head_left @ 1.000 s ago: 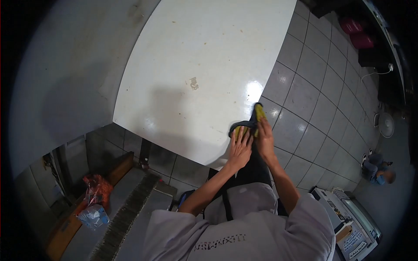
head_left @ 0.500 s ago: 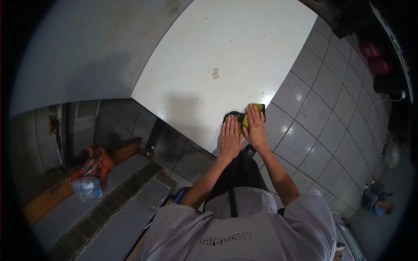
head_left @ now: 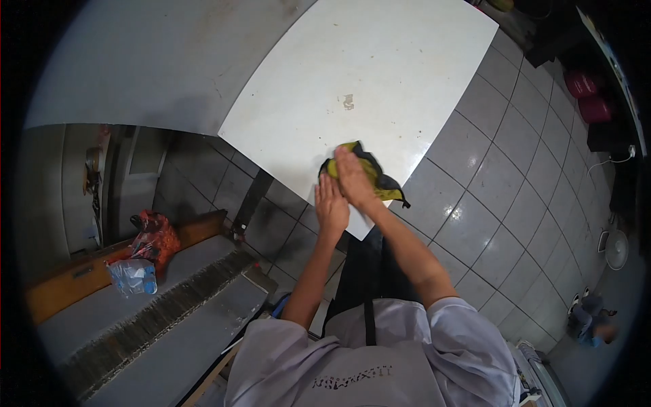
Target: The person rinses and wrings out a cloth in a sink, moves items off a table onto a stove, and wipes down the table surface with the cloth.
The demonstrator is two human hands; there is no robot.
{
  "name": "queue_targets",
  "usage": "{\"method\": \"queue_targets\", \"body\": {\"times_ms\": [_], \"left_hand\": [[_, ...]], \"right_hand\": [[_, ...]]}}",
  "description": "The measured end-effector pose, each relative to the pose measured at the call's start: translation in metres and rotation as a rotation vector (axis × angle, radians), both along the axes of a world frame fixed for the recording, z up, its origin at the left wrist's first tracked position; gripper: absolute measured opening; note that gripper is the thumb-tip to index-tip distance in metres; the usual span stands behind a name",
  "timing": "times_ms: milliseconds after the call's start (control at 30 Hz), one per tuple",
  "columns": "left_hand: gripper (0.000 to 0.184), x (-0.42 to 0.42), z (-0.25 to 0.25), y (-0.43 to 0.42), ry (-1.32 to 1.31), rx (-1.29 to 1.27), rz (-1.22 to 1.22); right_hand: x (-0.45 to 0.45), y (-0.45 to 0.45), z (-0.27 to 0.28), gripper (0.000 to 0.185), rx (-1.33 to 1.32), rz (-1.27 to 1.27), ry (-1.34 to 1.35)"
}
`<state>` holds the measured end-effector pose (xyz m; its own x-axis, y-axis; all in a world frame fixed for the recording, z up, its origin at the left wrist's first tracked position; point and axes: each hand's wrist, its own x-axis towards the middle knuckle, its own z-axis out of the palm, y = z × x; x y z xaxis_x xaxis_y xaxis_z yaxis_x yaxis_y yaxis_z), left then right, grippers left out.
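Note:
A yellow-green cloth with black edging (head_left: 388,192) lies crumpled on the near end of a white table top (head_left: 298,129). My right hand (head_left: 355,182) presses flat on the cloth with its fingers stretched forward, slightly blurred. Just to its left, my left hand (head_left: 332,207) lies with straight fingers, their tips at the cloth's left edge. One dark-edged corner of the cloth hangs past the right edge of the table. Small specks and a worn brownish patch (head_left: 348,102) mark the white surface.
A grey wall (head_left: 149,68) borders the table on the left. Below left, a grey bench (head_left: 196,332) carries a red plastic bag (head_left: 157,241) and a clear plastic bag (head_left: 133,277). Grey floor tiles (head_left: 475,183) run along the right, with a white fan (head_left: 616,249) beyond.
Both hands have moved left with the cloth, the right hand farther forward. The right hand now crosses over the cloth's left part, and the cloth is more spread out.

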<state>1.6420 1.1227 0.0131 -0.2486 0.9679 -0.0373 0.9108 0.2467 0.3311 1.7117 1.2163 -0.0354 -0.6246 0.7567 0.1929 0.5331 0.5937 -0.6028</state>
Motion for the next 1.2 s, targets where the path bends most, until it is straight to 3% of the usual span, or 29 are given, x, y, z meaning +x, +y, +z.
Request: {"method": "queue_targets", "body": {"times_ms": [133, 167, 267, 433, 533, 633, 833, 933, 1200], "left_hand": [[0.048, -0.032, 0.001, -0.042, 0.037, -0.087, 0.05], [0.044, -0.037, 0.002, -0.049, 0.013, -0.15, 0.102], [0.041, -0.048, 0.014, -0.056, 0.026, -0.207, 0.11], [0.043, -0.053, 0.0, -0.05, 0.003, -0.085, 0.074], [0.045, -0.077, -0.001, -0.035, -0.008, -0.085, 0.043], [0.044, -0.113, 0.0, -0.005, 0.095, -0.261, -0.04], [0.052, -0.16, -0.021, 0.037, 0.126, -0.141, -0.147], [0.057, -0.152, -0.017, 0.05, 0.132, -0.105, -0.161], [0.039, -0.052, 0.002, 0.038, 0.114, -0.043, -0.571]], "right_hand": [[-0.037, -0.029, 0.006, 0.061, -0.197, 0.238, 0.135], [-0.041, -0.033, 0.006, 0.059, -0.128, 0.285, 0.097], [-0.031, -0.043, 0.025, 0.058, -0.092, 0.212, 0.114], [-0.03, -0.059, 0.031, 0.073, 0.014, -0.007, -0.201], [-0.056, -0.039, 0.024, 0.074, 0.026, 0.005, -0.223], [-0.084, -0.012, 0.025, 0.074, 0.005, 0.042, -0.221], [-0.105, 0.038, 0.024, 0.078, -0.016, 0.116, -0.091], [-0.101, 0.041, 0.019, 0.079, 0.015, -0.001, -0.069], [0.018, -0.015, 0.034, 0.075, -0.065, -0.437, -0.181]]}}
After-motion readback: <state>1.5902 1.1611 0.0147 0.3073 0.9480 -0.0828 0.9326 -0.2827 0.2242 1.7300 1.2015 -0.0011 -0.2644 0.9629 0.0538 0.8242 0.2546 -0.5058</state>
